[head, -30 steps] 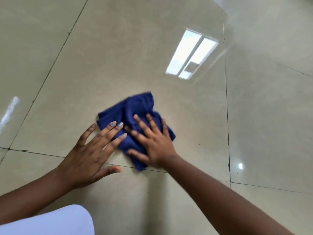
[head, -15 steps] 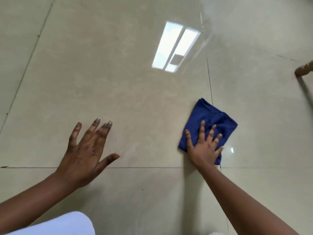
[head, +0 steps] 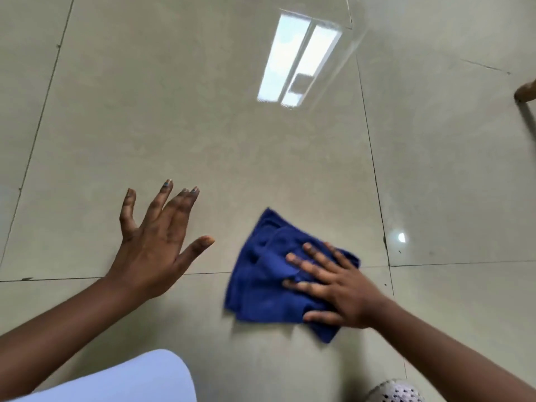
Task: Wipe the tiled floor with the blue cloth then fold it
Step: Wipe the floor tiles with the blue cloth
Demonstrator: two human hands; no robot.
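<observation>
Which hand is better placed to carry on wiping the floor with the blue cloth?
The right hand: its spread fingers already press flat on the blue cloth. The left hand is apart from the cloth, open over bare tiled floor.

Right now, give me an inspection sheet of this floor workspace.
Surface: glossy beige tiled floor, dark grout lines, window reflection.
Job's things: blue cloth, crumpled, lying across a grout line.
Clutter: nothing seen.
Hands: right hand pressed flat on the cloth; left hand spread, apart from the cloth, holding nothing.
Cables: nothing seen.
Surroundings: wooden leg at right edge; white garment and spotted item at bottom.
</observation>
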